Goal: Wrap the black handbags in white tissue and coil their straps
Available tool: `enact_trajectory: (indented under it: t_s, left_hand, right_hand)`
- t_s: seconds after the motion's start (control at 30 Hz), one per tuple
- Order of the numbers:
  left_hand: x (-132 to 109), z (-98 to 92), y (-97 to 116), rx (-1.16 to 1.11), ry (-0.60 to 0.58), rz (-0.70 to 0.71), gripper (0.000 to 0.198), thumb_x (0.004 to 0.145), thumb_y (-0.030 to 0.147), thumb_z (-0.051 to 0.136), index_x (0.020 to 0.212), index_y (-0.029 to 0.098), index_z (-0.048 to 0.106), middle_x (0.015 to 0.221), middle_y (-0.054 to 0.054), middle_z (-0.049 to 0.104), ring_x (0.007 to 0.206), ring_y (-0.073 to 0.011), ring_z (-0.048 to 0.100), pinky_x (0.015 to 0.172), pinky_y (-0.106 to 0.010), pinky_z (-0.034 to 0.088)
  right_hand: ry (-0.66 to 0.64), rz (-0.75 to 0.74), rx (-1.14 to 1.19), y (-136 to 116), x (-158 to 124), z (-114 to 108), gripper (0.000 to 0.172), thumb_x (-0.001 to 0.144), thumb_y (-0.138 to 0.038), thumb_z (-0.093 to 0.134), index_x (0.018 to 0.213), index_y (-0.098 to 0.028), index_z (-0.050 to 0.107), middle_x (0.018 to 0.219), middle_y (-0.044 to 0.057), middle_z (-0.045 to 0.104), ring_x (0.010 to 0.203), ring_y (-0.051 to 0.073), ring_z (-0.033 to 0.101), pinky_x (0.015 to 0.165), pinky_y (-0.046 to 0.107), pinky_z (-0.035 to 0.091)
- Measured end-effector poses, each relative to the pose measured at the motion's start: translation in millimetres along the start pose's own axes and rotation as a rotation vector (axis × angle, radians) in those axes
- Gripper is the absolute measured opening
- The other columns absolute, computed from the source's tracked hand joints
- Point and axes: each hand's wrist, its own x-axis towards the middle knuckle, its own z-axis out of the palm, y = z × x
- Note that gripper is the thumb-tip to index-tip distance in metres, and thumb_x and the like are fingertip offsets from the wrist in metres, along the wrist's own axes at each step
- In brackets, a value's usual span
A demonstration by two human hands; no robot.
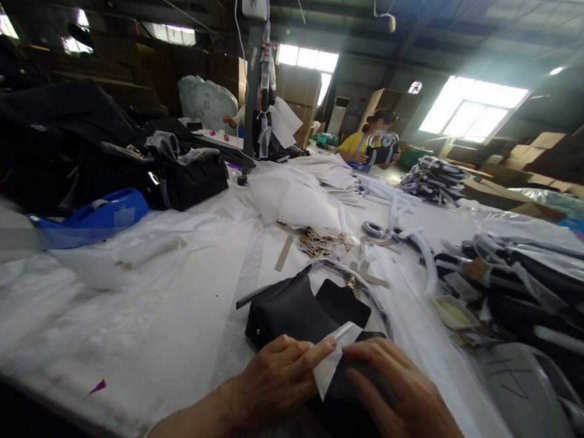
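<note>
A black handbag (286, 307) lies on the white table in front of me, its handle and a metal buckle toward the far side. White paper (330, 367) lies against the bag between my hands. My left hand (278, 376) rests at the bag's near left, its fingers together and pressed on the paper, index finger pointing right. On the right, my right hand (395, 386) reaches over the black material with thumb and fingers apart, fingertips at the paper's edge. The underside of both hands is hidden.
Black bags (189, 178) and a blue tape dispenser (97, 215) are at left. White sheets (308, 193) and small gold hardware (323, 243) lie beyond the handbag. Wrapped black straps (533, 276) and a grey container (524, 402) stand right. A person (360, 147) holds a bag across the table.
</note>
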Motion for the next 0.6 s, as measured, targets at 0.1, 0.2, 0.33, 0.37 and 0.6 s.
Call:
enact_trajectory:
  t_s: [0.1,0.2,0.33,0.37,0.6]
  left_hand:
    - [0.2,0.0,-0.3,-0.002,-0.018,-0.017,0.024,0.099,0.015,0.045,0.113,0.018,0.064,0.144,-0.009,0.052,0.104,-0.0154,0.063,0.084,-0.029,0.049]
    - [2.0,-0.1,-1.1,-0.013,0.004,-0.003,0.019,0.098,0.015,0.049,0.107,0.018,0.065,0.141,-0.008,0.056,0.102,-0.0147,0.064,0.083,-0.028,0.050]
    - [5.5,-3.3,-2.1,0.003,0.005,-0.003,0.023,0.098,0.015,0.048,0.112,0.020,0.065,0.143,-0.008,0.054,0.101,-0.0149,0.064,0.081,-0.028,0.050]
    - [6.1,-4.3,-2.1,0.002,0.003,-0.008,0.024,0.098,0.014,0.047,0.114,0.020,0.064,0.143,-0.008,0.054,0.100,-0.0152,0.064,0.080,-0.028,0.050]
    - [9.7,-5.4,4.0,0.015,-0.044,-0.077,0.030,0.099,0.012,0.041,0.118,0.016,0.063,0.142,-0.015,0.055,0.088,-0.0161,0.065,0.072,-0.030,0.049]
  right_hand:
    - [-0.005,-0.071,-0.128,9.2,11.5,13.2,0.037,0.086,-0.020,0.055,0.121,-0.027,0.062,0.122,0.006,0.066,0.113,0.025,0.061,0.098,0.038,0.048]
    - [-0.014,-0.045,-0.179,17.7,17.2,27.4,0.038,0.087,-0.018,0.053,0.123,-0.023,0.061,0.121,0.009,0.068,0.112,0.025,0.063,0.098,0.040,0.048]
    - [-0.026,-0.026,-0.215,20.8,24.0,28.4,0.018,0.092,-0.023,0.050,0.091,-0.023,0.067,0.092,0.006,0.071,0.088,0.023,0.067,0.081,0.035,0.050]
    - [-0.018,-0.014,-0.203,20.7,25.7,24.9,0.019,0.093,-0.025,0.049,0.087,-0.024,0.067,0.088,0.005,0.071,0.083,0.022,0.066,0.077,0.033,0.050]
    - [0.244,0.302,-0.106,42.5,29.1,-27.6,0.024,0.085,-0.047,0.057,0.087,-0.026,0.068,0.081,0.003,0.072,0.075,0.024,0.066,0.070,0.033,0.047]
